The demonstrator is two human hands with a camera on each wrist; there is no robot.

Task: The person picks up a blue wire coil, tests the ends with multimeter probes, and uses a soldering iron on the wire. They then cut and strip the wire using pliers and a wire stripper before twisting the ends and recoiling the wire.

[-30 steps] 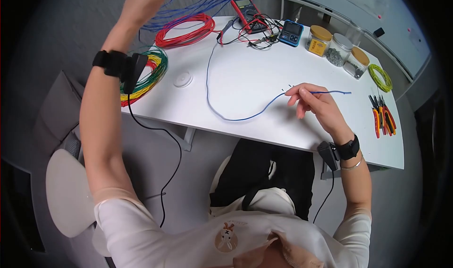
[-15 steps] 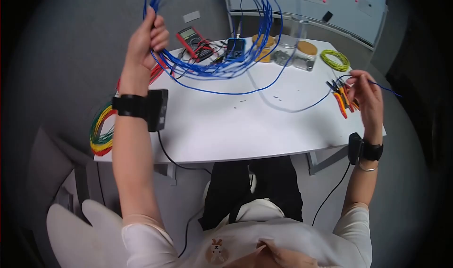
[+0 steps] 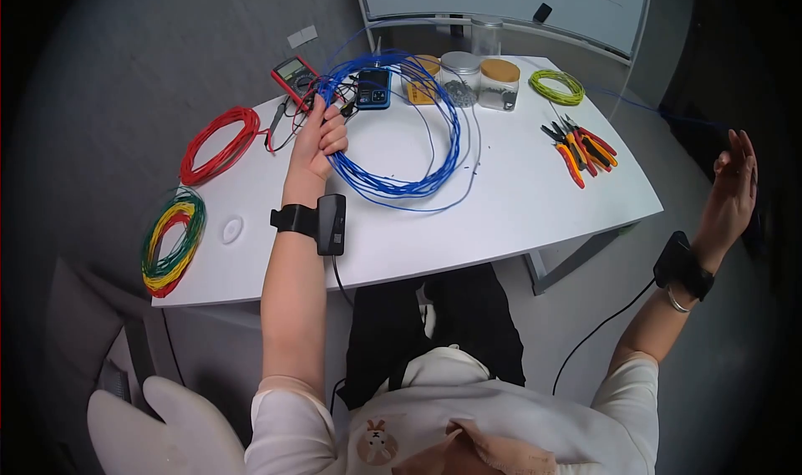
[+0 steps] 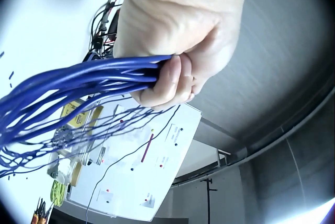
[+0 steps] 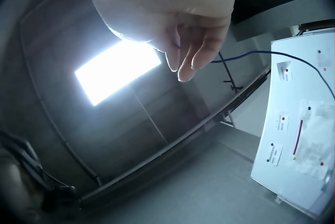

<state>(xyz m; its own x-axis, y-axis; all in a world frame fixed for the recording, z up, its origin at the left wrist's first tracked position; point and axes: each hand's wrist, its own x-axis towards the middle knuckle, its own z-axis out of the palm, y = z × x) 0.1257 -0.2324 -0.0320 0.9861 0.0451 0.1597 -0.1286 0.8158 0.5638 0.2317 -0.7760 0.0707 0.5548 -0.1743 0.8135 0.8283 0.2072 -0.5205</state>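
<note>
My left hand grips one side of a coil of blue wire, lifted over the table. In the left wrist view its fingers curl round the thick bundle of strands. Far out to the right, beyond the table edge, is my raised right hand. A single blue strand runs to it from the coil's side, caught between thumb and fingers; the exact pinch point is hidden behind the fingers.
On the white table lie a red wire coil, a green-yellow-red coil, a white ring, a multimeter, a blue handheld device, lidded jars, a yellow-green coil and several pliers.
My left hand has brought the blue coil in from the upper left to over the table. My right hand has moved far right and outward, drawing the blue strand along.
</note>
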